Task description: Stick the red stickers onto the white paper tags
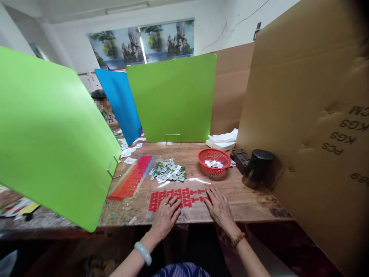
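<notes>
Near the worktop's (253, 209) front edge, the row of red T-shaped pieces (186, 198) runs lengthwise, parallel to that edge; the left hand (167, 211) lies over its middle, the right hand (218, 206) at its right end, fingers loosely spread on both.

On the surface (253, 207), cut-outs (186, 197) lie near the front edge, the left hand (166, 212) on them, the right hand (220, 209) at their right end; behind them, a heap of cards (170, 172); left of the heap, a sheet (135, 176); right, a basket (215, 172) holding tags (213, 164); farther right, a canister (257, 169); behind the basket, papers (223, 139).
</notes>
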The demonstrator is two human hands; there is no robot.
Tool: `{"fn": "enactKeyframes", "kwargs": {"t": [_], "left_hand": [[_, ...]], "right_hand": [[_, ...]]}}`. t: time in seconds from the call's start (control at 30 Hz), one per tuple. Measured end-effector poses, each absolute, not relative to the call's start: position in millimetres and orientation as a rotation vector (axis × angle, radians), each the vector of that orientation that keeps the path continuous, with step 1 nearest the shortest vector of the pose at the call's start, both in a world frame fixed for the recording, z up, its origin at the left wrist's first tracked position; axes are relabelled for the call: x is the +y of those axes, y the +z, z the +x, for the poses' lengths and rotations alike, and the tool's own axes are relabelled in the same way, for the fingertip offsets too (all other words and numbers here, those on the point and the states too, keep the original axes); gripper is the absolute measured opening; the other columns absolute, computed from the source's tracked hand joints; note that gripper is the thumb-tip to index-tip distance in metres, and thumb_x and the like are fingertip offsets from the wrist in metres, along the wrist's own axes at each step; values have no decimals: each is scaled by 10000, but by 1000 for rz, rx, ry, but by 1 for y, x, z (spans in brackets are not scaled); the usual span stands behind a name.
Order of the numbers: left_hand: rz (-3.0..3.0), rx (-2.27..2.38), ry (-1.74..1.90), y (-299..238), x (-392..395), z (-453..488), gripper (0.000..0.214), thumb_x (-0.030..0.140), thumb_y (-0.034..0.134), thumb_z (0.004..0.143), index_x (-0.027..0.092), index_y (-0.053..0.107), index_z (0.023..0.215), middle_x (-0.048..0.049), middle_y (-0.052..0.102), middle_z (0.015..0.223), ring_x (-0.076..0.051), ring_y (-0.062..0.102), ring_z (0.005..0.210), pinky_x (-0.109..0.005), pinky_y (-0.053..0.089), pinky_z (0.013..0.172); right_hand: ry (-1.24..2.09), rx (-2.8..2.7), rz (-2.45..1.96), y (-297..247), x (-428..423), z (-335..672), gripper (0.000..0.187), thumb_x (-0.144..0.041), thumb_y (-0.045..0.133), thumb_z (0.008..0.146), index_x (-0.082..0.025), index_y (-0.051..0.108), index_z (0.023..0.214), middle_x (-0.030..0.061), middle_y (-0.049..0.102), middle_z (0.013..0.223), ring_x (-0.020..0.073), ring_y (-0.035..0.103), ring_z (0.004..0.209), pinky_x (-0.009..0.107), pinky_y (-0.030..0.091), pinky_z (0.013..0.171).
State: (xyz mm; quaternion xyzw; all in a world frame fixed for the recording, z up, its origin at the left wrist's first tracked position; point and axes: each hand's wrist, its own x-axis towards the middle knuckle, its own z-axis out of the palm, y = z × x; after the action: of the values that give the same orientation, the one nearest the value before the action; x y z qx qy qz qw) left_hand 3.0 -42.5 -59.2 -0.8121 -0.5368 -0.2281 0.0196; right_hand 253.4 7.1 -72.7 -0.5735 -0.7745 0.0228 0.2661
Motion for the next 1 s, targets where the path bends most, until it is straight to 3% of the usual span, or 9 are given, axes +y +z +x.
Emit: {"fn": "enactKeyframes", "kwargs": {"t": [0.1, 0.27, 0.47, 0.6, 0.77, 1.0], "left_hand": [[-2511, -1663, -709, -60, -43, 3, 376, 304, 435, 864, 243, 518, 1226, -68, 544, 1262, -242, 393, 1247, -487, 360, 995], [-2506, -1681, -664, -54, -45, 5, 375, 306, 435, 864, 247, 518, 1225, -64, 541, 1266, -249, 407, 1235, -489, 367, 990], [-2509, -1684, -628, -54, -45, 5, 387, 306, 428, 866, 249, 500, 1242, -63, 526, 1282, -260, 396, 1242, -498, 370, 987], [-2522, -1683, -606, -55, -44, 5, 395, 309, 413, 873, 242, 485, 1255, -61, 501, 1308, -261, 376, 1257, -502, 359, 998], [-2530, -1718, -571, -53, -45, 6, 405, 310, 413, 874, 250, 467, 1271, -53, 490, 1321, -260, 356, 1270, -509, 340, 1012], [-2548, -1748, -652, -55, -44, 4, 398, 299, 443, 860, 269, 489, 1255, -57, 525, 1284, -265, 381, 1254, -505, 371, 986]], "right_hand": [[87, -2050, -1561, -65, 8, 251, 355, -312, 436, 856, -154, 574, 1142, 144, 540, 1235, 273, 434, 1181, 409, 297, 959], [186, -1984, -1460, -33, 26, 223, 235, -230, 386, 860, -155, 601, 918, 120, 621, 925, 231, 542, 914, 337, 374, 791], [241, -2145, -1213, -18, 73, 165, 192, -198, 451, 814, -166, 567, 964, 101, 585, 990, 210, 490, 937, 304, 348, 814], [267, -2204, -1195, -32, 94, 147, 143, -198, 465, 791, -145, 577, 860, 114, 587, 933, 220, 473, 878, 322, 325, 788], [361, -2219, -1168, -44, 107, 152, 227, -162, 362, 828, -160, 557, 712, 76, 586, 787, 184, 465, 782, 297, 305, 767], [643, -2088, -1069, -35, 116, 160, 198, -176, 417, 815, -171, 581, 704, 54, 613, 774, 166, 504, 772, 266, 335, 738]]}}
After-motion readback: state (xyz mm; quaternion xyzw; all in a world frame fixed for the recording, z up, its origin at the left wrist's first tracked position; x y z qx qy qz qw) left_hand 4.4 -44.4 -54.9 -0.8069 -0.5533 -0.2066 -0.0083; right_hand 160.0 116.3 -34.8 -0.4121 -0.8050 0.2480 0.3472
